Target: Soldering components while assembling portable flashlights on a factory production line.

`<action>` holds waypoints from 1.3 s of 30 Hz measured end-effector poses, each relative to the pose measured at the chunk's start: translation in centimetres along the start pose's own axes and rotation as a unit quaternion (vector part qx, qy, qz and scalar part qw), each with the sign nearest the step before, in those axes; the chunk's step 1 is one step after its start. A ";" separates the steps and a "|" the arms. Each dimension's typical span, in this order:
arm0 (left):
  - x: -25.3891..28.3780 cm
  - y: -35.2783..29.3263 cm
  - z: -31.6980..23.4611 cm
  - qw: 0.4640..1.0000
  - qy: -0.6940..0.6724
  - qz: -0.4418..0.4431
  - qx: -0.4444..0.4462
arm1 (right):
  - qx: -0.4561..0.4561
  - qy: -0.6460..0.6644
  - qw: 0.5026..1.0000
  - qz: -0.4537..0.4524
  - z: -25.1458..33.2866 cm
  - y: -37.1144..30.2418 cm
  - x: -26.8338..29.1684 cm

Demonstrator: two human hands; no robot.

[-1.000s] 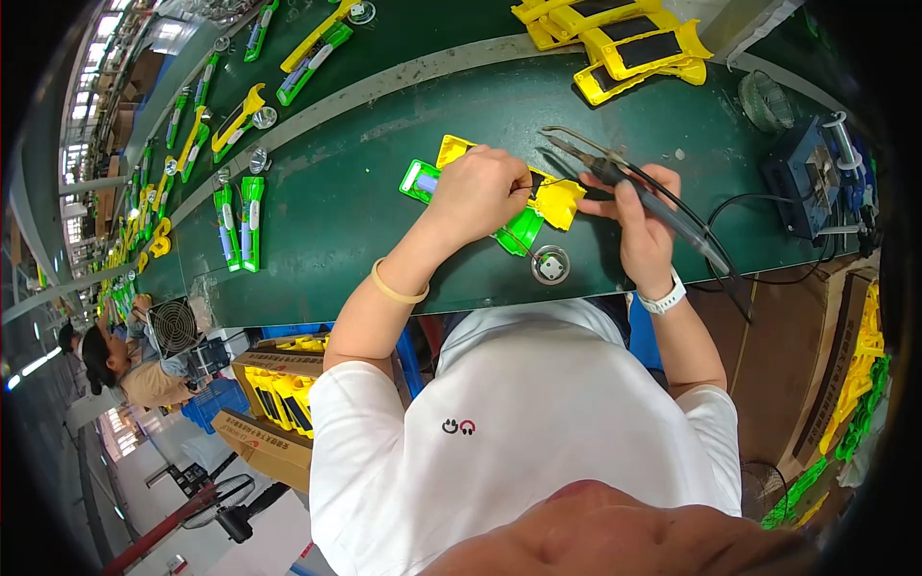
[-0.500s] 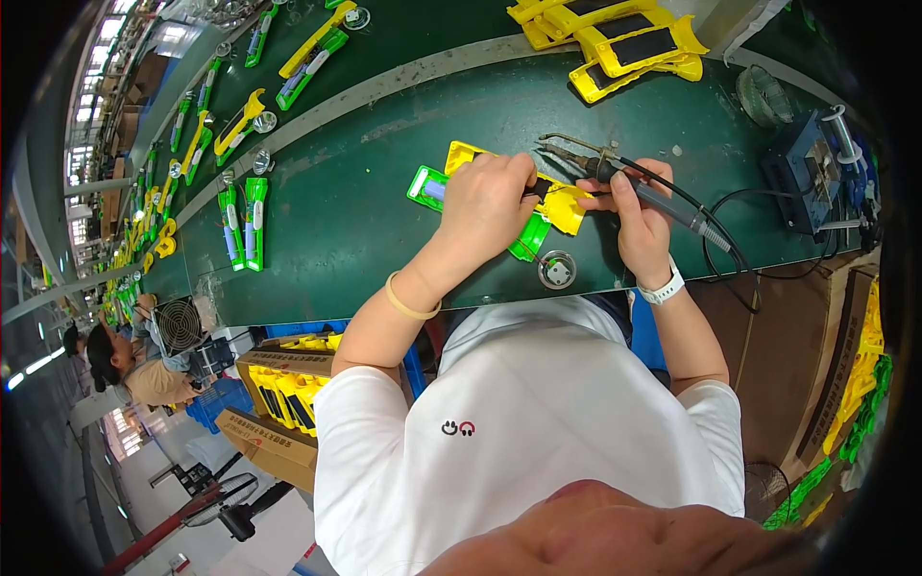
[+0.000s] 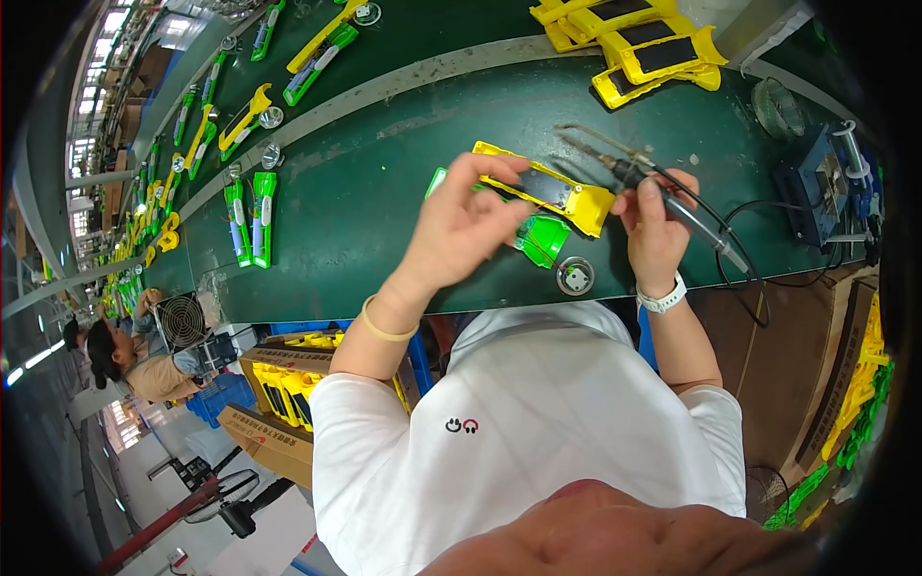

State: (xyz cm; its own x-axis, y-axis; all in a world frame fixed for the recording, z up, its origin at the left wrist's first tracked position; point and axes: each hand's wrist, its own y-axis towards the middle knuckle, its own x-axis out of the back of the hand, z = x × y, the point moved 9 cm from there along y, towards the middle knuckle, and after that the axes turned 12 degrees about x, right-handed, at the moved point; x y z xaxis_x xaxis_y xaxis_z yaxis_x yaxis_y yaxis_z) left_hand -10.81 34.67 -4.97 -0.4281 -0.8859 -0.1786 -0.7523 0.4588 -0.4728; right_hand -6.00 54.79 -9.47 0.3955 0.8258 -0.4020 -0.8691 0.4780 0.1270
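Observation:
My right hand (image 3: 658,230) is closed round a soldering iron (image 3: 687,211), its tip pointing up and left. A thin curved metal tube with a black line runs alongside the iron. My left hand (image 3: 463,223) hovers with thumb and fingers apart, nothing visible between them. Behind its fingers lies a yellow housing half (image 3: 591,204) with a dark panel and thin wires. Under and beside that half is a green housing half (image 3: 544,240), partly hidden by my left hand. A round silver lamp reflector (image 3: 575,276) rests at the bench's near edge, wired to the green half.
Yellow housings (image 3: 658,53) are piled at the back. A blue soldering station (image 3: 809,182) and a wire coil (image 3: 776,108) stand on the right. Green housings (image 3: 250,221) with batteries lie left. A fan (image 3: 181,322) and another person (image 3: 144,360) are farther left.
My left hand has drawn back left from the yellow half and its fingers have spread. The yellow half appears farther right. The soldering iron stays in my right hand.

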 end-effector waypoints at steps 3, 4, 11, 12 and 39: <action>-2.4 0.4 0.4 0.991 0.126 0.003 0.033 | 0.038 -0.005 0.999 -0.038 0.8 0.9 1.0; -3.0 0.8 0.7 0.983 0.177 0.007 0.044 | 0.040 -0.002 0.998 -0.051 0.9 1.0 1.3; 1.1 0.2 -0.7 0.960 0.242 -0.072 -0.122 | -0.015 -0.030 0.999 -0.011 0.8 -0.1 0.0; 1.8 0.3 -2.1 0.916 0.345 -0.113 -0.171 | -0.036 -0.041 0.998 0.018 0.4 -0.3 -0.8; 2.2 5.7 -0.5 0.774 0.620 0.029 -0.125 | -0.077 -0.068 0.988 0.112 -2.6 -1.7 -3.3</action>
State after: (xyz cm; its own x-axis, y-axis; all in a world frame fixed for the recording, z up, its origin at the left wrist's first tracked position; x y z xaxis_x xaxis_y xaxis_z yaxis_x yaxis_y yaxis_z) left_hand -16.33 35.39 -7.62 -0.4995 -0.1871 0.8459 -0.7207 0.6316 -0.2859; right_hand -6.59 50.47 -10.68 0.2152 0.9436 -0.2517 -0.9702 0.2359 0.0547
